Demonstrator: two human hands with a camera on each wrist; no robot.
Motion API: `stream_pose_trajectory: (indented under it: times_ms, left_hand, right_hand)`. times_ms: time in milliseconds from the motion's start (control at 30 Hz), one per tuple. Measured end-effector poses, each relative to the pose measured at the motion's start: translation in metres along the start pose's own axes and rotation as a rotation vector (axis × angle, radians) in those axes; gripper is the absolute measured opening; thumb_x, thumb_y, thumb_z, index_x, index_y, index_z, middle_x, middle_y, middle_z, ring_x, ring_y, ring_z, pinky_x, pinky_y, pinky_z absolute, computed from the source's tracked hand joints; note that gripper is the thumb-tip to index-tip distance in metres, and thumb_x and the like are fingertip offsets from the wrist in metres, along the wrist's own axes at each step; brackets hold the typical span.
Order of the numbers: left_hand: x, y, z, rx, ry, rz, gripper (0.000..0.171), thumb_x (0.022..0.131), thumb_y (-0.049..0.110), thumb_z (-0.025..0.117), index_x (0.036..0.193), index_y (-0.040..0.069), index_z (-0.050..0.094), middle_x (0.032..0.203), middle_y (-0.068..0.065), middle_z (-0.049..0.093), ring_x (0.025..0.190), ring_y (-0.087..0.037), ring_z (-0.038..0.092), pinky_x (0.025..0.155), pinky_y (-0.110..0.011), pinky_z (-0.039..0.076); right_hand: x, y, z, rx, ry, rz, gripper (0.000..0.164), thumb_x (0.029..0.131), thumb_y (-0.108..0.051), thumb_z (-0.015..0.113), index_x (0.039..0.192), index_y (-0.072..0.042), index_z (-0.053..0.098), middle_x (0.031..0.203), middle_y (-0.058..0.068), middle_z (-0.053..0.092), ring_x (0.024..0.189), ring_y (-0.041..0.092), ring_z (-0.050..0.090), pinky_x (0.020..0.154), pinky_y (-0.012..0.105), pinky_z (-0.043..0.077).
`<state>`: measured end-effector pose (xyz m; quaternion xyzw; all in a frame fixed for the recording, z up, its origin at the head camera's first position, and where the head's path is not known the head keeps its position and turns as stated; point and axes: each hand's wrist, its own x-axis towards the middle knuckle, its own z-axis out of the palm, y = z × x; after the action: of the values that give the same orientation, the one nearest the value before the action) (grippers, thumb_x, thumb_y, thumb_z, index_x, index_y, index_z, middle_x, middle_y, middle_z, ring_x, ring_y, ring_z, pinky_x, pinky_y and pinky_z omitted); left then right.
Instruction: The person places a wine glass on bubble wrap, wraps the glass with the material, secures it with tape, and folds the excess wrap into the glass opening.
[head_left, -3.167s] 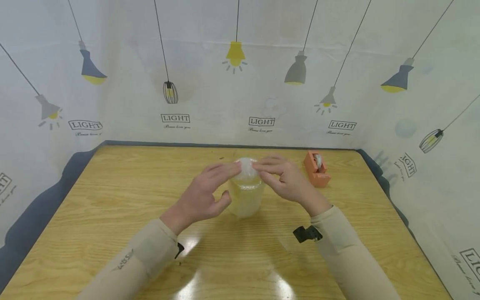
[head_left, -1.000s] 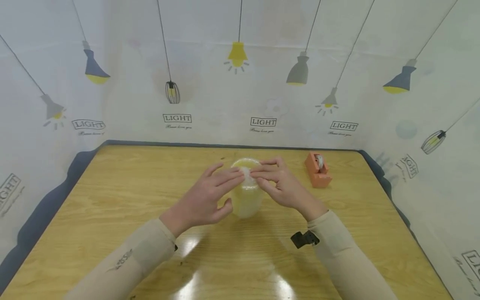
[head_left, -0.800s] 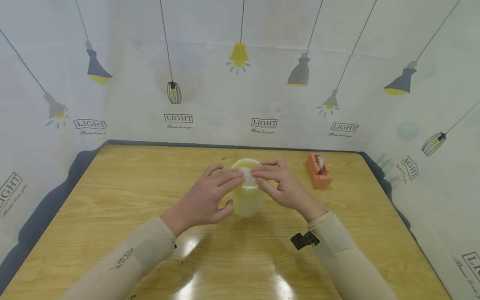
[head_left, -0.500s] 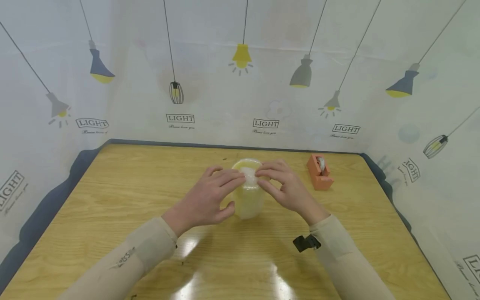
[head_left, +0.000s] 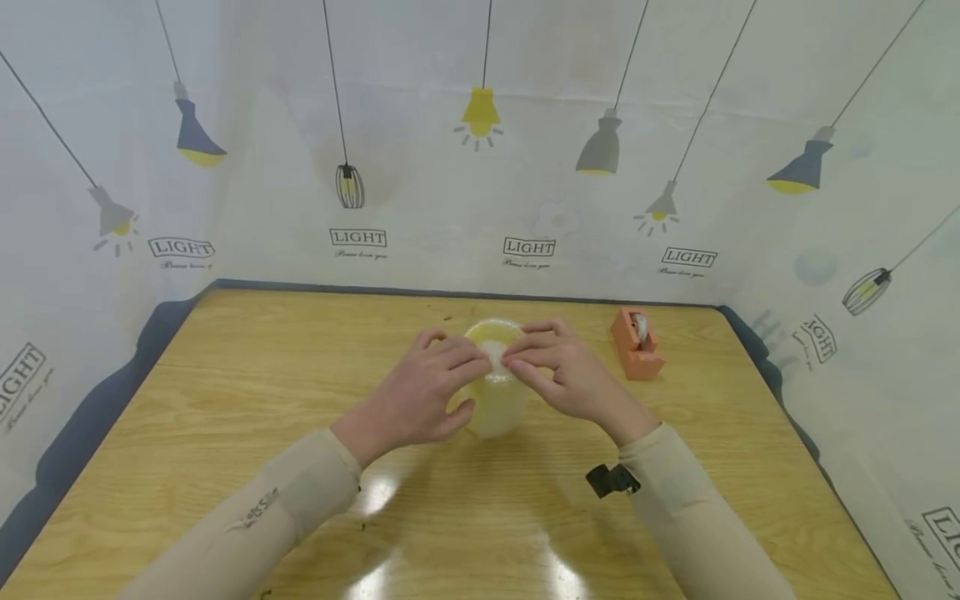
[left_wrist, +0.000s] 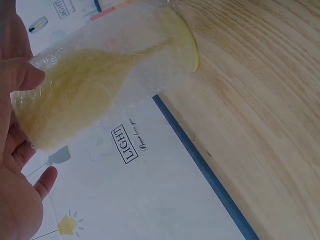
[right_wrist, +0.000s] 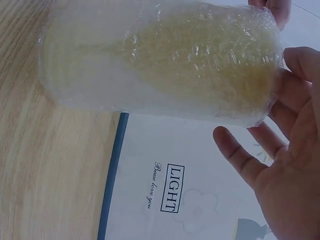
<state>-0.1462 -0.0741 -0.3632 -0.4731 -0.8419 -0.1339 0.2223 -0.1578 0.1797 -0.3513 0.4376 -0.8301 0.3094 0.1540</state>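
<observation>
A yellow stemmed glass (left_wrist: 85, 85) stands upright at the table's middle, wrapped in clear bubble wrap (head_left: 498, 404). The wrap's loose upper end is gathered over the top. Bent fingers of my left hand (head_left: 412, 396) touch this end from the left, its thumb apart at the side. From the right, my right hand (head_left: 573, 375) pinches the wrap between thumb and fingertips. In the right wrist view its little finger sticks out below the wrapped glass (right_wrist: 195, 55), and fingertips of the left hand (right_wrist: 277, 10) show at the top corner. The wrap hides the glass's fine detail.
An orange tape dispenser (head_left: 637, 342) with a roll of tape stands at the back right of the wooden table (head_left: 262, 358). A white curtain (head_left: 420, 167) printed with lamps hangs behind the table and along both sides.
The wrap's upper end stood taller and now lies lower, showing the yellow rim area behind it. Both hands have drawn closer together over it. The right thumb has closed toward its fingers.
</observation>
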Motion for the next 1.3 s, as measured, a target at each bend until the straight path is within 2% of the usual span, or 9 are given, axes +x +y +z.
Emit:
stream_pose_trajectory:
  times_ms: [367,733,1067,1300]
  left_hand:
    - [0.005,-0.002,0.003,0.019,-0.026,-0.007,0.031,0.083,0.006,0.076,0.112,0.014,0.069,0.116,0.001,0.072,0.117,-0.021,0.062,0.104,-0.049,0.044]
    - [0.010,-0.002,0.005,0.025,-0.052,-0.022,0.029,0.084,0.003,0.072,0.110,0.013,0.068,0.115,-0.001,0.071,0.115,-0.021,0.062,0.107,-0.055,0.044]
    - [0.008,0.000,0.008,0.035,0.020,0.004,0.028,0.081,0.004,0.070,0.109,0.010,0.066,0.113,-0.002,0.065,0.114,-0.023,0.060,0.108,-0.052,0.043]
    - [0.007,0.003,0.007,0.012,0.100,0.030,0.037,0.079,0.003,0.074,0.115,0.007,0.064,0.113,-0.006,0.063,0.113,-0.027,0.058,0.107,-0.050,0.044]
  right_hand:
    - [0.007,-0.003,0.002,-0.026,-0.091,0.069,0.017,0.101,-0.007,0.063,0.099,-0.004,0.080,0.100,0.007,0.078,0.118,0.036,0.055,0.111,0.056,0.040]
    - [0.005,-0.002,0.007,-0.050,-0.062,0.091,0.024,0.102,-0.008,0.058,0.095,-0.004,0.080,0.101,0.007,0.077,0.125,0.040,0.049,0.112,0.056,0.038]
    - [0.003,-0.003,0.007,-0.040,0.024,0.043,0.020,0.100,-0.007,0.062,0.090,-0.006,0.079,0.099,0.006,0.076,0.121,0.037,0.052,0.113,0.051,0.038]
    - [0.000,-0.003,0.008,-0.051,0.084,-0.011,0.014,0.096,-0.004,0.067,0.091,-0.006,0.079,0.100,0.006,0.076,0.117,0.036,0.054,0.109,0.052,0.042]
